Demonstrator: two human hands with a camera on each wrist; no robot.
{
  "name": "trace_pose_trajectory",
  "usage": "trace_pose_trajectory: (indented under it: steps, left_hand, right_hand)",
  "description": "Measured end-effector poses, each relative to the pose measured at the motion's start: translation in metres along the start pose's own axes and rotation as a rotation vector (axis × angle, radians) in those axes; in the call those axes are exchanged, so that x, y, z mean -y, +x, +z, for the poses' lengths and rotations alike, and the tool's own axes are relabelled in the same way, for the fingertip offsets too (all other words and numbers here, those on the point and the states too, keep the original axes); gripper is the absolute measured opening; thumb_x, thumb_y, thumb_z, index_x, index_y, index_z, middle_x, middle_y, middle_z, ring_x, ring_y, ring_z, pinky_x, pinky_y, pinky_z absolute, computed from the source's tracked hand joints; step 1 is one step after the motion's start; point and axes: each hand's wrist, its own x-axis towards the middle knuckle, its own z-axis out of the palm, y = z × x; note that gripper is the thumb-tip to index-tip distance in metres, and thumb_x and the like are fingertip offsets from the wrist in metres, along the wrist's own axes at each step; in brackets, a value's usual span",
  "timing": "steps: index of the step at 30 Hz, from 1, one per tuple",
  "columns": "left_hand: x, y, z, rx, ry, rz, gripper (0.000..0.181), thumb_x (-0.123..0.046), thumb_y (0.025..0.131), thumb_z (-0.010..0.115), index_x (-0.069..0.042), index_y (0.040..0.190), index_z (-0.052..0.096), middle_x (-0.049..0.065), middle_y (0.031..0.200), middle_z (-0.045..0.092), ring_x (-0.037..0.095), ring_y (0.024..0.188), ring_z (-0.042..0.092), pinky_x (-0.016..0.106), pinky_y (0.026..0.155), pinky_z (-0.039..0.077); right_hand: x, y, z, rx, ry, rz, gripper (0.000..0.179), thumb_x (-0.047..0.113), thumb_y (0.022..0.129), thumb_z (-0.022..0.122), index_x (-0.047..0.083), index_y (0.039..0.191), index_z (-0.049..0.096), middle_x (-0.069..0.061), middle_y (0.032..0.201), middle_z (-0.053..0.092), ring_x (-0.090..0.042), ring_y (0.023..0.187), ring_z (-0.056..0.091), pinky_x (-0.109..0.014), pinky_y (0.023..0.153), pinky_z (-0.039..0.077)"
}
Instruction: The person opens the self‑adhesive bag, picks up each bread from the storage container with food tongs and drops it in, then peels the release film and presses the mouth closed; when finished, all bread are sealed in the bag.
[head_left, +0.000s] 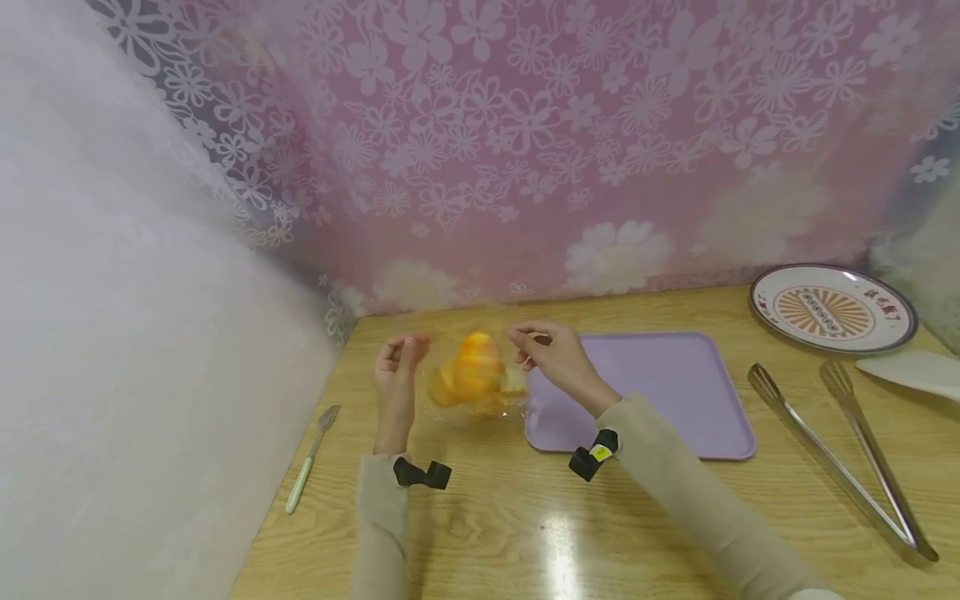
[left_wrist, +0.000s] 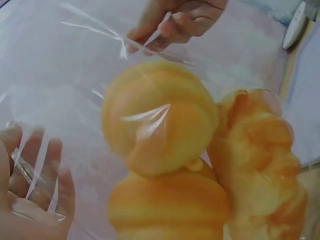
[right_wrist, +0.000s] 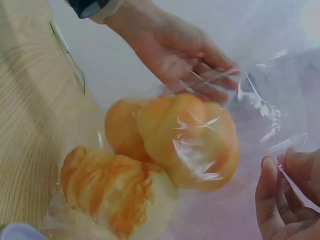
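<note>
A clear plastic bag (right_wrist: 262, 117) hangs between both hands above the wooden table, its film stretched and glinting. Inside it are a rounded golden bun (head_left: 478, 367), a second bun (left_wrist: 167, 210) pressed against it, and a longer ridged bread roll (right_wrist: 115, 192). My left hand (head_left: 396, 379) pinches one side of the bag's upper edge between thumb and fingers. On the opposite side, my right hand (head_left: 557, 358) pinches the film with thumb and forefinger. The breads look blurred in the head view.
A purple tray (head_left: 660, 392) lies right of the bag, partly under the right arm. Farther right are metal tongs (head_left: 840, 467), a patterned plate (head_left: 832, 308) and a white utensil (head_left: 911, 372). At left lies a small knife (head_left: 311, 458). A floral curtain (head_left: 562, 167) hangs behind.
</note>
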Motion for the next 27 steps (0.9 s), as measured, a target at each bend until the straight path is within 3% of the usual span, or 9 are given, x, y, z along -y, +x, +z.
trace_pose_trajectory:
  steps: [3,7,10,12,15,19,21,24,27]
  left_hand:
    - [-0.006,0.005,0.001,0.026,-0.031,0.02,0.009,-0.024,0.098,0.06,-0.016,0.095,0.064,-0.007,0.095,0.075,0.008,0.093,0.071,0.025,0.092,0.055]
    - [-0.011,0.006,-0.004,-0.052,-0.138,0.033,0.01,-0.017,0.099,0.056,-0.015,0.093,0.064,-0.005,0.091,0.075,0.009,0.087,0.071,0.023,0.087,0.056]
    - [-0.011,0.003,-0.007,-0.108,-0.209,-0.014,0.01,-0.019,0.097,0.06,-0.014,0.091,0.065,-0.004,0.088,0.075,0.009,0.082,0.072,0.022,0.081,0.058]
    - [-0.008,0.001,-0.009,-0.138,-0.235,-0.078,0.011,-0.017,0.096,0.061,-0.013,0.088,0.066,-0.003,0.086,0.075,0.009,0.08,0.073,0.022,0.077,0.058]
    - [0.0,-0.003,-0.01,-0.181,-0.211,-0.173,0.013,-0.015,0.098,0.06,-0.013,0.087,0.067,-0.003,0.083,0.075,0.008,0.076,0.073,0.02,0.072,0.059]
    - [0.006,-0.004,-0.011,-0.237,-0.155,-0.236,0.009,-0.016,0.099,0.058,-0.013,0.099,0.066,-0.006,0.08,0.074,0.006,0.073,0.071,0.02,0.07,0.058]
    - [0.005,-0.003,-0.01,-0.247,-0.14,-0.238,0.01,-0.018,0.099,0.059,-0.015,0.103,0.067,-0.007,0.081,0.074,0.007,0.074,0.07,0.02,0.071,0.057]
    - [0.0,0.0,-0.009,-0.238,-0.091,-0.224,0.011,-0.02,0.1,0.057,-0.019,0.096,0.068,-0.008,0.083,0.073,0.007,0.077,0.069,0.021,0.075,0.056]
    - [-0.003,0.003,-0.009,-0.228,-0.044,-0.202,0.018,-0.021,0.1,0.057,-0.018,0.086,0.069,-0.008,0.083,0.072,0.006,0.078,0.068,0.021,0.077,0.056]
  right_hand:
    - [0.004,0.001,0.001,0.022,0.013,-0.004,0.035,0.027,0.097,0.062,0.002,0.122,0.066,-0.01,0.088,0.071,-0.017,0.074,0.069,-0.031,0.073,0.06]
    - [0.002,0.002,0.0,0.003,0.142,0.03,0.035,0.018,0.098,0.061,-0.005,0.124,0.062,0.004,0.09,0.07,-0.005,0.073,0.067,-0.025,0.076,0.06]
    - [-0.002,0.002,0.0,0.001,0.243,0.058,0.034,0.011,0.098,0.059,-0.01,0.126,0.059,0.01,0.088,0.069,-0.003,0.073,0.067,-0.021,0.077,0.059]
    - [-0.008,0.002,0.001,0.01,0.291,0.094,0.035,0.009,0.098,0.059,-0.012,0.127,0.057,0.011,0.086,0.069,-0.003,0.073,0.067,-0.02,0.076,0.059]
    - [-0.017,0.002,0.001,0.031,0.301,0.152,0.038,0.011,0.098,0.059,-0.012,0.128,0.056,0.007,0.084,0.07,-0.003,0.073,0.068,-0.019,0.076,0.059]
    - [-0.024,0.001,0.0,0.057,0.258,0.182,0.041,0.016,0.098,0.059,-0.006,0.132,0.054,0.0,0.086,0.071,-0.006,0.074,0.068,-0.022,0.076,0.059]
    - [-0.023,0.001,0.0,0.048,0.222,0.172,0.043,0.023,0.098,0.06,-0.003,0.133,0.055,-0.006,0.095,0.071,-0.007,0.073,0.068,-0.024,0.075,0.06]
    - [-0.019,0.001,0.0,0.017,0.184,0.151,0.047,0.034,0.097,0.061,0.001,0.131,0.058,-0.009,0.106,0.068,-0.006,0.071,0.068,-0.025,0.071,0.06]
    - [-0.015,0.001,0.0,-0.02,0.198,0.129,0.047,0.038,0.096,0.061,0.001,0.126,0.062,-0.002,0.104,0.066,-0.005,0.069,0.066,-0.023,0.068,0.059]
